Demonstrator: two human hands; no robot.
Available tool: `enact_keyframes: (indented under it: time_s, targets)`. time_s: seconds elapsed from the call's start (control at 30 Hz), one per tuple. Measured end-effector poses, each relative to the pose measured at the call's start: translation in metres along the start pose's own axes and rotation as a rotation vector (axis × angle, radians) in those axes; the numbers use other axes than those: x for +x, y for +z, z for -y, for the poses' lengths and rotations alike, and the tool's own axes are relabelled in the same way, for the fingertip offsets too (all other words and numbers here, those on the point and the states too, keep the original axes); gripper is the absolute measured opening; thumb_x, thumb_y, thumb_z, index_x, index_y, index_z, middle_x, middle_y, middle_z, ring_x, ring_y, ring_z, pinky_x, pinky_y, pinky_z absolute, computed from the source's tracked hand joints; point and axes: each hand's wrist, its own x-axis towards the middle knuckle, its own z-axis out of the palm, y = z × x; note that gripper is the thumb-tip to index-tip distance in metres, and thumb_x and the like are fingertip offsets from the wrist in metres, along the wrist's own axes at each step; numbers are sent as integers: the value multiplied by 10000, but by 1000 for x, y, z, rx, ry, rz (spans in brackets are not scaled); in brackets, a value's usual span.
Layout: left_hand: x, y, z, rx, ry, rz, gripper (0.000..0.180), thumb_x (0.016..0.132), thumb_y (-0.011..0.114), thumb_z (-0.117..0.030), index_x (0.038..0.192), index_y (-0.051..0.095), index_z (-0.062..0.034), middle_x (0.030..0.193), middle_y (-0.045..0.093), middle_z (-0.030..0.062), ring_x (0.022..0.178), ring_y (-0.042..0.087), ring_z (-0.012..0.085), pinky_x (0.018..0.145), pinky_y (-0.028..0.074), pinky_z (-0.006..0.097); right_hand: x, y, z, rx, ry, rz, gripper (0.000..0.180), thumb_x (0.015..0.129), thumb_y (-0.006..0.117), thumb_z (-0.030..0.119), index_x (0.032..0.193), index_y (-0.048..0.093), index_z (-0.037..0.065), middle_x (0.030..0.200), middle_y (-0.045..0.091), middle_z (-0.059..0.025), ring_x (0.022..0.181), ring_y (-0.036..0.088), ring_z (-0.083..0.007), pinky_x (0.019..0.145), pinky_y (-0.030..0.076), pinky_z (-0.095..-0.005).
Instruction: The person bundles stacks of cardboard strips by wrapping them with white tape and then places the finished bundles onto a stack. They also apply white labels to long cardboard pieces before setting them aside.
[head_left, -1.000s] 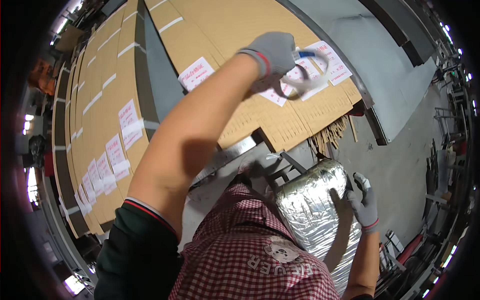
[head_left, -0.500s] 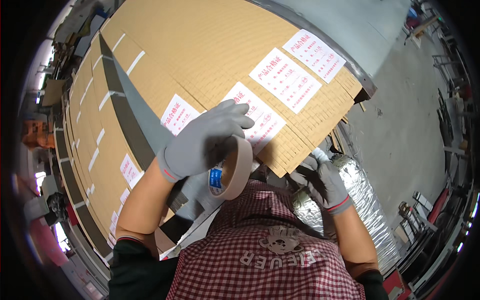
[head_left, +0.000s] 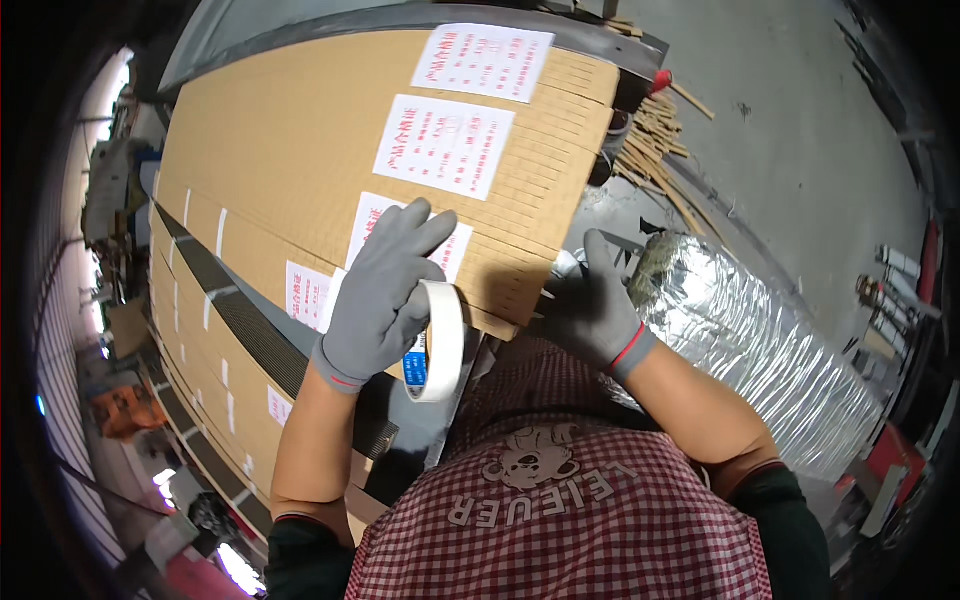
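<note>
My left hand (head_left: 385,290), in a grey glove, rests on the cardboard sheets (head_left: 270,130) with its fingers stretched over a white paper label (head_left: 443,147) of the same kind as others there. A roll of white tape (head_left: 447,345) hangs at its thumb, held upright below the palm. At the right edge of the cardboard is my gloved right hand (head_left: 595,310). Its thumb points up, apart from the fingers, which reach to the edge and are partly hidden in shadow. Beside that thumb shows a small whitish thing (head_left: 568,265), its kind unclear.
A large silver foil-wrapped roll (head_left: 750,340) lies to the right. Thin wooden sticks (head_left: 660,165) are heaped on the floor beyond the cardboard's right end. More strapped cardboard stacks (head_left: 190,310) stand at the left. A dark metal edge (head_left: 400,18) runs behind the sheets.
The view has turned, so the cardboard appears rotated and further left. My right hand has gone from curled round something whitish to thumb raised at the cardboard edge. The left keeps the tape.
</note>
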Motion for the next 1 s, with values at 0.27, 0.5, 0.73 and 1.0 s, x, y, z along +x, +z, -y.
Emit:
enact_keyframes:
  time_s: [0.27, 0.5, 0.73, 1.0]
  targets:
    - [-3, 5, 1, -16, -18, -6, 235, 992, 451, -236, 957, 569, -36, 1371, 534, 197, 1317, 405, 443, 1114, 242, 510, 11, -28, -8, -166, -54, 113, 526, 968, 341, 597, 1107, 518, 121, 987, 597, -60, 862, 578, -202, 786, 486, -374]
    - [-6, 5, 3, -14, -29, -6, 231, 979, 490, -250, 965, 576, -36, 1408, 505, 200, 1383, 358, 401, 1139, 203, 484, 6, -26, -10, -225, -135, 240, 605, 980, 325, 568, 1410, 316, 142, 1387, 437, -193, 1232, 465, -367, 1040, 331, -549]
    - [-5, 6, 5, 2, -47, -9, 194, 954, 523, -224, 953, 587, -41, 1423, 496, 188, 1403, 342, 376, 1153, 183, 478, 8, -16, -8, -40, -6, 107, 578, 1011, 252, 513, 1460, 293, 150, 1405, 445, -164, 1264, 453, -353, 1079, 312, -531]
    - [-9, 6, 10, -3, -78, 9, 173, 916, 553, -197, 951, 593, -33, 1425, 495, 185, 1407, 333, 379, 1158, 166, 480, 6, -17, -8, -16, -7, 132, 650, 1009, 258, 537, 1515, 151, 142, 1513, 269, -208, 1372, 293, -399, 1112, 164, -633]
